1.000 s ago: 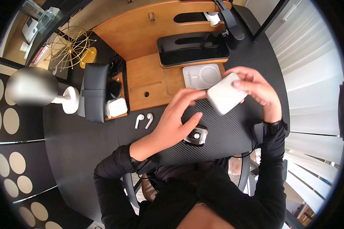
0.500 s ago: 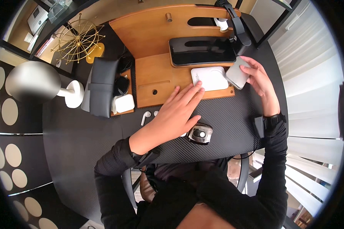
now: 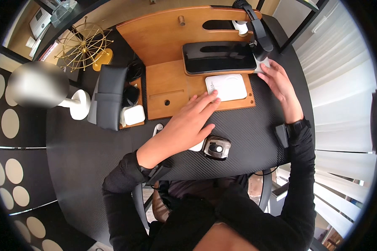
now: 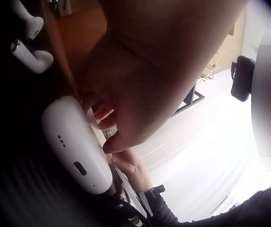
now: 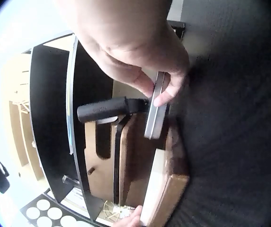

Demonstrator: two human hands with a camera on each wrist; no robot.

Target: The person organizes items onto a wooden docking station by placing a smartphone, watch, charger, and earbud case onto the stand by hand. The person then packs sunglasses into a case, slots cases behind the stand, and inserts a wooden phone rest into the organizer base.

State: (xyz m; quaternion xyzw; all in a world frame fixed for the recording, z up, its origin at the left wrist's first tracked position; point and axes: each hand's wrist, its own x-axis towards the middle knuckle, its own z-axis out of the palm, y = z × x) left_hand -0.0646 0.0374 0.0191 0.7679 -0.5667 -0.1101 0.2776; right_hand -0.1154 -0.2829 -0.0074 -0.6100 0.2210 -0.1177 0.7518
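Right hand (image 3: 282, 87) pinches a thin grey rectangular slab (image 5: 153, 125) by a glossy black panel (image 3: 218, 58)'s right end; left hand (image 3: 182, 125), fingers nearly straight, touches a white rectangular pad (image 3: 230, 86) on a brown wooden organiser (image 3: 161, 83); step, judged: positioning slab; next calls for steady pinch.

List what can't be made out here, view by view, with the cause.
- Flat gray device: broad face mostly hidden in the head view by the right hand and apparently the glossy black slab; edge-on in the right wrist view.
- White earbud case: top partly hidden in the head view by the left hand.
- Print on white power bank: too small, head view.
- Round-headed stand: head blurred, head view.
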